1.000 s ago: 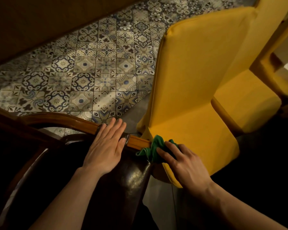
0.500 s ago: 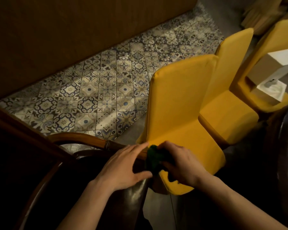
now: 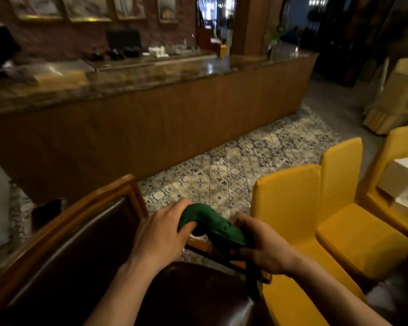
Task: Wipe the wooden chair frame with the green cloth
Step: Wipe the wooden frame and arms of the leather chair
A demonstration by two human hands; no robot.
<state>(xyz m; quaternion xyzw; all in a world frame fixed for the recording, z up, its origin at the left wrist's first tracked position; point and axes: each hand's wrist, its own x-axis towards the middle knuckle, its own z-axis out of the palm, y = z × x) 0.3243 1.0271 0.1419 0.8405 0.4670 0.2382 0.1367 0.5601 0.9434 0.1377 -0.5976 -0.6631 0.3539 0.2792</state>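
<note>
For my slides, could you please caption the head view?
Both hands, left and right, hold a green cloth above a wooden chair frame.

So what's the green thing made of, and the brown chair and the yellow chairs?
The green cloth looks like soft, matte fabric: it bunches and folds between both hands. The chair frame looks like varnished wood, orange-brown with a slight shine. Its dark padding is glossy, probably leather or an imitation. The yellow chairs seem to be covered in matte woven cloth.

Both hands, left hand and right hand, hold the green cloth above the wooden chair frame.
</note>
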